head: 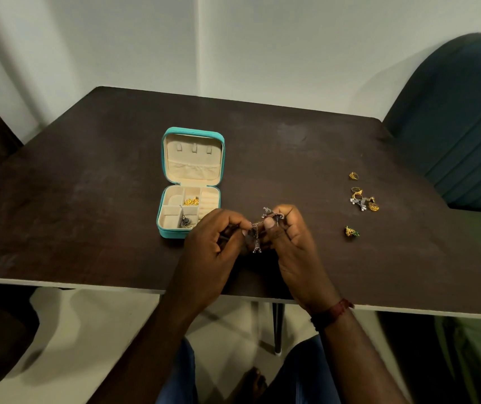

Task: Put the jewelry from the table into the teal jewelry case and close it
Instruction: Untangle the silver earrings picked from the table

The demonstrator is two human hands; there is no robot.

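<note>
The teal jewelry case (169,232) lies open on the dark table (87,182), lid flat at the back. Its cream tray holds gold pieces (190,201) in a middle compartment and a dark silver piece (185,221) in the front one. Just right of the case, my left hand (213,252) and my right hand (294,243) pinch a silver chain with charms (265,221) between them, a little above the table. Far right lie a gold ring (353,176), a cluster of gold and silver pieces (363,199) and a gold-green piece (351,231).
A dark teal chair (461,118) stands against the table's right edge. A white wall rises behind the table. The table's white front edge (87,284) runs below my wrists, with table legs and my knees underneath.
</note>
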